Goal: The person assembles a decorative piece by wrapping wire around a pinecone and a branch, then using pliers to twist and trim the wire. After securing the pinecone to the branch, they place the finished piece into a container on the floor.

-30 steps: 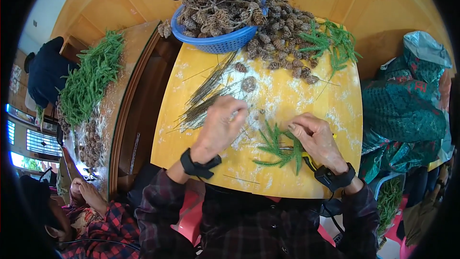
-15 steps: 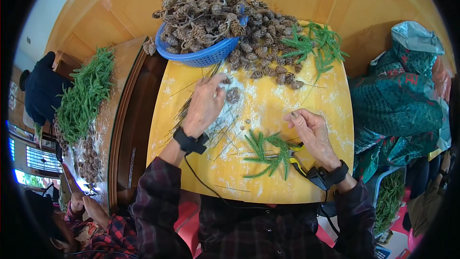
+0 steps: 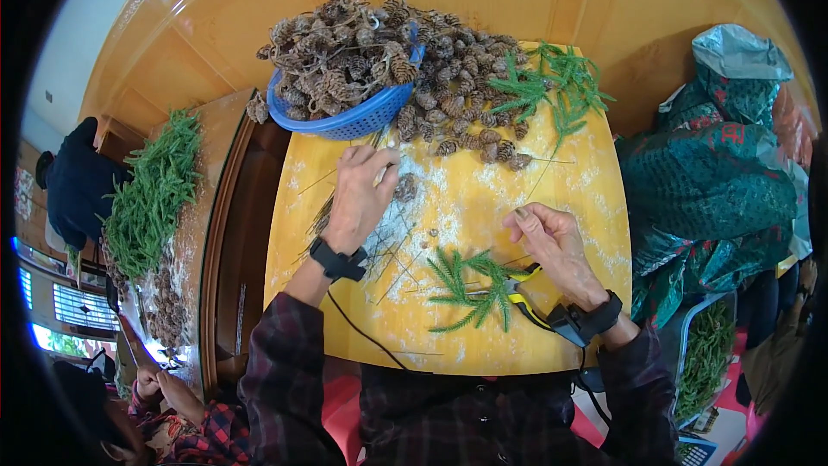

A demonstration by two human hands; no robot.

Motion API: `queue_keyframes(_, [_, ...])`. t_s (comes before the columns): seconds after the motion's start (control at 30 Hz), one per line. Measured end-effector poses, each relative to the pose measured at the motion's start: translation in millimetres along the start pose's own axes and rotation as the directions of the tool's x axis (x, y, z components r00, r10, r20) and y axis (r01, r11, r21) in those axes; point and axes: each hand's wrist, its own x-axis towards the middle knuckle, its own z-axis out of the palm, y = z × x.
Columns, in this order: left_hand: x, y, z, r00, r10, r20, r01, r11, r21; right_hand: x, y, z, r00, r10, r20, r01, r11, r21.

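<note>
My left hand [image 3: 360, 194] is closed, with its fingertips pinched together just above a small brown pine cone [image 3: 405, 187] on the yellow table [image 3: 483, 194]. Whatever those fingers hold is hidden. Dark thin wires [image 3: 392, 255] lie partly under that hand and scattered below it. Over the table's right side my right hand [image 3: 559, 246] is closed too, thumb against forefinger; I cannot make out anything in the pinch. Below its wrist lie yellow-and-black handled pliers [image 3: 528, 304], their jaws under a green artificial sprig [image 3: 473, 289].
A blue basket [image 3: 349, 127] heaped with pine cones stands at the back left, beside a loose pile of cones [image 3: 470, 91]. Green sprigs [image 3: 569, 91] lie at the back right. Green bags [image 3: 703, 181] stand to the right. Another person [image 3: 185, 418] works at lower left.
The view has shifted slightly. My left fingers have curled inward, and the small cone seen beside their tips no longer shows there. My right hand keeps its pinch.
</note>
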Motion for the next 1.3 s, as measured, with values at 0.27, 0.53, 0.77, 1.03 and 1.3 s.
queue_keyframes(0.27, [-22, 66, -17, 0.968, 0.246, -0.056, -0.252, 0.958, -0.138, -4, -8, 8, 0.998, -0.054, 0.016, 0.055, 0.998, -0.023])
queue_keyframes(0.53, [-48, 106, -8, 0.945, 0.322, 0.06, -0.289, 0.906, -0.308, -7, -19, 24, 0.992, -0.107, 0.07, 0.091, 0.977, 0.195])
queue_keyframes(0.77, [-42, 112, -19, 0.982, 0.069, 0.175, 0.051, 0.796, -0.603, -16, -17, 13, 0.983, -0.15, 0.108, 0.136, 0.982, 0.13])
queue_keyframes(1.03, [-23, 99, -27, 0.8, 0.17, 0.575, 0.275, 0.748, -0.604, -18, -17, 16, 0.85, -0.198, 0.488, 0.195, 0.979, 0.059])
queue_keyframes(1.3, [-36, 90, -14, 0.708, -0.11, 0.697, 0.62, 0.57, -0.54, -25, -30, 15, 0.916, -0.261, 0.306, 0.341, 0.907, -0.247])
